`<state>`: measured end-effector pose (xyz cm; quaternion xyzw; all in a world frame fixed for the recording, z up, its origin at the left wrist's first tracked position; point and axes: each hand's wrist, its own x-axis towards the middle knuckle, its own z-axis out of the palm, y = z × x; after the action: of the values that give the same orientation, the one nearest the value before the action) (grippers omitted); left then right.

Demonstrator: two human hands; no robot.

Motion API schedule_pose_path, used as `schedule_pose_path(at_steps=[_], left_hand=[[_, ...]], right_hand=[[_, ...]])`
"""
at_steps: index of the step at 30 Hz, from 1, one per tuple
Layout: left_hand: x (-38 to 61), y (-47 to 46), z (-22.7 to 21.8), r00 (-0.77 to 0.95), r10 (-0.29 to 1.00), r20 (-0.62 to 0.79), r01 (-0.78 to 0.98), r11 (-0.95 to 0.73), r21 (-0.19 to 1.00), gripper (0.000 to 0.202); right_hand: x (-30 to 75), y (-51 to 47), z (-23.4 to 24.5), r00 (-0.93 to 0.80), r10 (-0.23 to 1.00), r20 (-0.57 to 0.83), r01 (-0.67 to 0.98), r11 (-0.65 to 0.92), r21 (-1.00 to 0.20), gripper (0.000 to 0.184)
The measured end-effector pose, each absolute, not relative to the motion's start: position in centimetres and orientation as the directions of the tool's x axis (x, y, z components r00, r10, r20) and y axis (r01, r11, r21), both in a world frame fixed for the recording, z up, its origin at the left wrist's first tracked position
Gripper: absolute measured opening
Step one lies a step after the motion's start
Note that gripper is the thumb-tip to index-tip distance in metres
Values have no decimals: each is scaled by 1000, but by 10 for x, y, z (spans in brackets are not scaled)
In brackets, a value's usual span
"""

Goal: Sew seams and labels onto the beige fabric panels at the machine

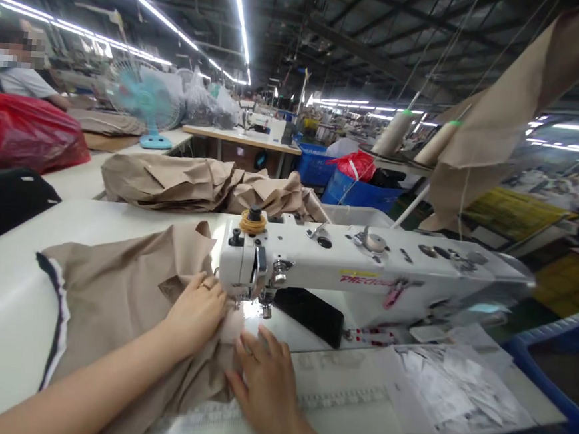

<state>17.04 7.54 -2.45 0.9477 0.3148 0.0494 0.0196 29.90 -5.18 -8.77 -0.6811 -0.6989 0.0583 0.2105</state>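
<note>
At the needle end of a white industrial sewing machine [366, 256], a tan woven cloth [108, 290] lies in loose folds across a white tabletop [7, 302], with a black-and-white edge [56, 312] curving along its left side. The left hand [196, 313], a ring on one finger, lies flat on the cloth just left of the steel presser foot [237, 300], fingers together. The right hand [260, 388], nearer, rests open with its fingers slightly spread, its fingertips on the cloth. Neither seems to grip; both look set to press the folds flat and keep them steady at the foot.

To the right, a black phone [309, 315] lies under the machine's arm, and printed papers [457, 384] cover the near right of the table. A yellow thread spool [253, 222] sits on top of the machine. Beyond it, a heap of tan fabric [196, 186] blocks the far table, with a red plastic bag [25, 133] and a pale blue electric fan [146, 99] further left.
</note>
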Motion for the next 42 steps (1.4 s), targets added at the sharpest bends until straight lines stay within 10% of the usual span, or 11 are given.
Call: schedule_pose_path(at_steps=[7, 42], left_hand=[[142, 25, -61, 889, 436, 141, 399, -888, 229, 33], [163, 104, -58, 891, 418, 175, 407, -908, 99, 30]], right_hand=[[305, -46, -84, -63, 956, 286, 919, 167, -358, 27], [313, -17, -83, 22, 963, 267, 958, 56, -280, 41]])
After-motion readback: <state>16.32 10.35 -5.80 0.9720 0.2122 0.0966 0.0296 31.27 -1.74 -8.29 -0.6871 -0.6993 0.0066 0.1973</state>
